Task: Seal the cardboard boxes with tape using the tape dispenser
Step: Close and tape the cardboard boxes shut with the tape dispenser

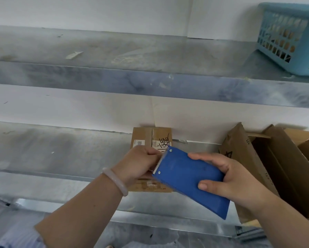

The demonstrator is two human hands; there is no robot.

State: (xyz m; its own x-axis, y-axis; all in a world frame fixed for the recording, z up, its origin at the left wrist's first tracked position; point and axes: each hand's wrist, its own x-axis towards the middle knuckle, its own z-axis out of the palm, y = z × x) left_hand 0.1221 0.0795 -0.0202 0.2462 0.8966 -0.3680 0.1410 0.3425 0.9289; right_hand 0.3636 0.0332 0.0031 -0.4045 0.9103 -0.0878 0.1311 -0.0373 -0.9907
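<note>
Left forearm nearest, pale bracelet [114,180] at wrist. Left hand [139,161] curled, grip narrow, pinching at the toothed front edge of the tape dispenser [182,174]; whether tape lies in the pinch: cannot tell. Right hand [228,179] holds the blue dispenser's rear, thumb on near edge, fingers over far edge. Dispenser tilted, above small cardboard box [146,136] on metal shelf [60,149]. More boxes [275,158] to the right.

Grey metal shelves [114,72] against white wall [96,11]
</note>
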